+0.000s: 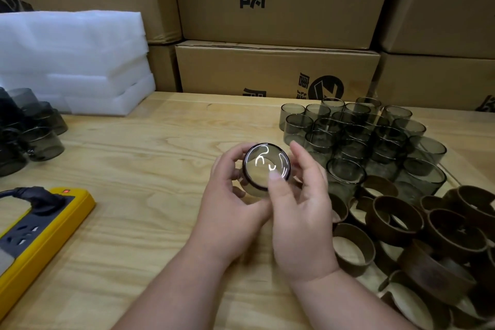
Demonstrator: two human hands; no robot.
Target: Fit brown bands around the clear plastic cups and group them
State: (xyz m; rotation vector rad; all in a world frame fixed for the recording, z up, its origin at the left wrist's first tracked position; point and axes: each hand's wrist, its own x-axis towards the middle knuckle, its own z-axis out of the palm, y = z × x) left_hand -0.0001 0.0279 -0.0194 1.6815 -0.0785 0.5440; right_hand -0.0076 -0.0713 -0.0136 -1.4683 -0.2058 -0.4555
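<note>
A clear smoky cup (pixel 263 166) with a dark rim is held above the table's middle, its round end facing me. My left hand (pixel 230 203) grips it from the left and below. My right hand (pixel 300 211) holds its right side, thumb across the front face. Whether a brown band sits on this cup I cannot tell. Several bare cups (pixel 361 136) stand grouped at the right. Several brown bands (pixel 428 244) lie piled at the near right.
More smoky cups (pixel 32 131) lie heaped at the left edge. A yellow power strip (pixel 40 233) with a black plug sits near left. White foam sheets (pixel 75 61) are stacked at the far left. Cardboard boxes (pixel 278 67) wall off the table's back.
</note>
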